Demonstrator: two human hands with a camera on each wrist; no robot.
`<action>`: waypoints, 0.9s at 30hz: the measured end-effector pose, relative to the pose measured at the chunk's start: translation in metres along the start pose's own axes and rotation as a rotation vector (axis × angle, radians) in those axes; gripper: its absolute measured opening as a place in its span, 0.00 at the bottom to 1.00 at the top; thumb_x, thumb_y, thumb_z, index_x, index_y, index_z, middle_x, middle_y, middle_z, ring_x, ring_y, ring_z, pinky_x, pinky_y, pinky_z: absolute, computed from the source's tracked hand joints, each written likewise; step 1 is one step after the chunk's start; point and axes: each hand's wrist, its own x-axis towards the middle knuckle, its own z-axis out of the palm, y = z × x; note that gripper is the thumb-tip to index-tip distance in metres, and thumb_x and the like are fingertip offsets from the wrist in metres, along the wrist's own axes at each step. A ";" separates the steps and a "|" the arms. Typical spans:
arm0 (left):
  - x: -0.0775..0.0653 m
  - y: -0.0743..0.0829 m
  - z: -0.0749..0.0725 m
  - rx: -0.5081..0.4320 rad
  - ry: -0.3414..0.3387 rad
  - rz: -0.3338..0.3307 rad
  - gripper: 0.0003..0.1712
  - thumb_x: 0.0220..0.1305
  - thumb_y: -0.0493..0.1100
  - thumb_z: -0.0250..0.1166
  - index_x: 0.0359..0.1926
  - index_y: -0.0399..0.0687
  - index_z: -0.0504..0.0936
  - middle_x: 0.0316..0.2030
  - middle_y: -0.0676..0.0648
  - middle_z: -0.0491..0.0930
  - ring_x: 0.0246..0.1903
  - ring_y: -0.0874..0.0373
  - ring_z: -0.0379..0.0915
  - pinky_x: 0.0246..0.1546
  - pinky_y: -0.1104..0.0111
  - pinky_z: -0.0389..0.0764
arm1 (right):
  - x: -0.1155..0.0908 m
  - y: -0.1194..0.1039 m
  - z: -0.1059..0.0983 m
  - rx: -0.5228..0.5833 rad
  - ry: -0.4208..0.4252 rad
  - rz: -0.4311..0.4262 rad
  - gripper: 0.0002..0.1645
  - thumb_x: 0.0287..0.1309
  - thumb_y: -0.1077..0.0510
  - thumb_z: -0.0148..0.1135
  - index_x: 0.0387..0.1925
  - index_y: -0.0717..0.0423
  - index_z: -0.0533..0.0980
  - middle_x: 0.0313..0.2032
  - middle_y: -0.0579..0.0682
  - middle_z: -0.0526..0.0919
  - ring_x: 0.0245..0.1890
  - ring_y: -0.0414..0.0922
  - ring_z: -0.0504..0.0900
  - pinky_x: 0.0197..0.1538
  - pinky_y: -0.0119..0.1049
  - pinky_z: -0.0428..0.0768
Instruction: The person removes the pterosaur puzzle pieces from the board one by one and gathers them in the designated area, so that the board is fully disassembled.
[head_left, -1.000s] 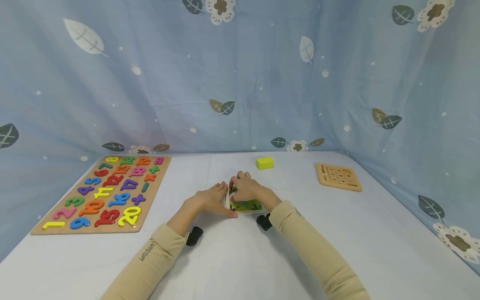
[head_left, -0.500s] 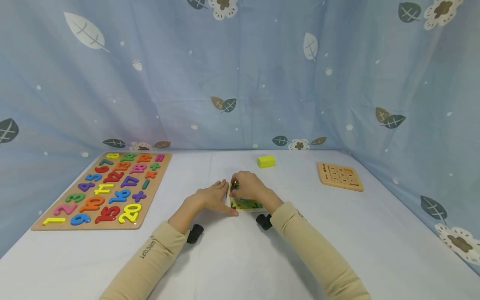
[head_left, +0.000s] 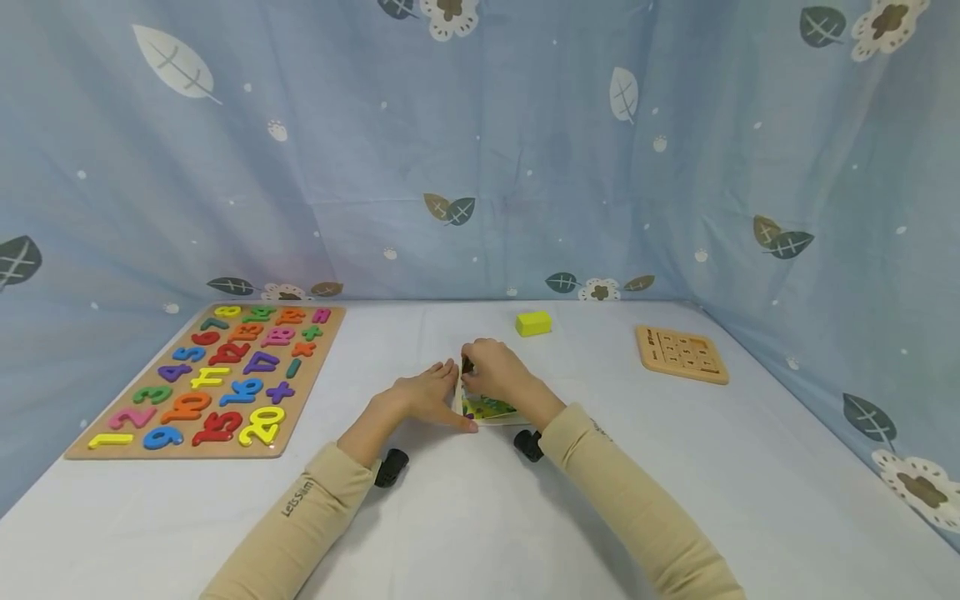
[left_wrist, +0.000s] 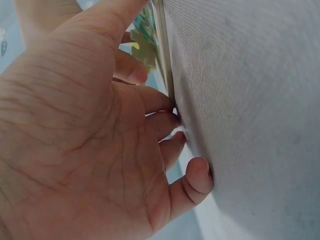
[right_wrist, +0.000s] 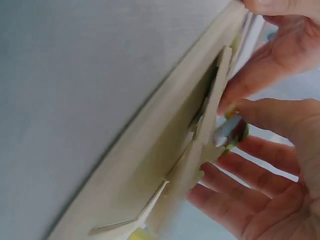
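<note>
A small wooden jigsaw puzzle with a green picture (head_left: 483, 408) lies in a pale tray (head_left: 504, 422) at the middle of the table. My left hand (head_left: 423, 398) rests along the tray's left side, its fingers extended and the fingertips down on the cloth in the left wrist view. Thumb and fingers of my right hand (head_left: 495, 371) pinch a colourful puzzle piece (right_wrist: 232, 132) near the tray's left side. Joined pieces (right_wrist: 215, 95) tilt up out of the tray in the right wrist view, leaving a gap beneath. My right hand hides part of the picture from above.
On the left lies a large number board (head_left: 168, 417) with coloured numerals. A yellow-green block (head_left: 533, 323) sits behind the puzzle, and a small wooden number board (head_left: 681, 354) is at the right. A patterned blue curtain (head_left: 480, 150) hangs behind the white table (head_left: 465, 525).
My right hand has risen a little, its fingers drawing together on the piece. Part of the green picture now slants up from the tray. My left hand has stayed in place.
</note>
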 end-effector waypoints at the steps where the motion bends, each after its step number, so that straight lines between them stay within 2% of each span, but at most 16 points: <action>1: 0.000 0.000 0.000 0.000 0.000 -0.001 0.66 0.52 0.75 0.61 0.76 0.42 0.40 0.77 0.44 0.37 0.76 0.48 0.34 0.68 0.41 0.53 | 0.000 0.000 0.000 0.014 -0.004 0.003 0.07 0.57 0.60 0.66 0.36 0.62 0.80 0.33 0.54 0.84 0.33 0.45 0.81 0.39 0.35 0.80; 8: 0.001 0.002 0.000 0.004 -0.007 -0.008 0.66 0.52 0.75 0.61 0.76 0.44 0.40 0.77 0.45 0.37 0.76 0.49 0.34 0.68 0.41 0.52 | -0.001 0.001 -0.002 0.087 -0.017 0.047 0.10 0.59 0.59 0.64 0.38 0.63 0.80 0.33 0.54 0.85 0.27 0.42 0.79 0.32 0.32 0.78; 11: 0.000 0.003 0.000 0.011 -0.017 -0.018 0.65 0.53 0.75 0.61 0.76 0.45 0.39 0.77 0.46 0.36 0.76 0.49 0.33 0.68 0.40 0.52 | -0.002 0.003 -0.005 0.100 -0.014 0.078 0.11 0.59 0.58 0.64 0.41 0.62 0.81 0.34 0.53 0.85 0.29 0.41 0.79 0.34 0.33 0.78; 16: -0.002 0.003 -0.001 0.026 -0.013 -0.024 0.65 0.53 0.74 0.61 0.76 0.43 0.39 0.77 0.45 0.37 0.76 0.49 0.34 0.67 0.40 0.54 | -0.004 0.007 -0.016 0.102 0.023 0.064 0.11 0.59 0.60 0.65 0.42 0.63 0.82 0.35 0.54 0.85 0.33 0.43 0.80 0.38 0.35 0.80; 21: -0.002 0.003 -0.001 0.012 0.004 -0.013 0.66 0.53 0.73 0.62 0.76 0.40 0.41 0.77 0.43 0.38 0.76 0.47 0.36 0.66 0.40 0.55 | -0.011 0.012 -0.026 0.089 0.023 0.066 0.12 0.58 0.60 0.66 0.41 0.63 0.83 0.34 0.54 0.84 0.31 0.42 0.77 0.37 0.33 0.78; 27: -0.001 0.002 0.001 0.012 0.015 -0.003 0.66 0.53 0.73 0.62 0.76 0.39 0.41 0.76 0.42 0.39 0.76 0.47 0.36 0.66 0.39 0.55 | -0.023 0.024 -0.034 0.120 0.017 0.115 0.10 0.57 0.60 0.66 0.40 0.62 0.84 0.30 0.52 0.82 0.28 0.41 0.72 0.32 0.30 0.72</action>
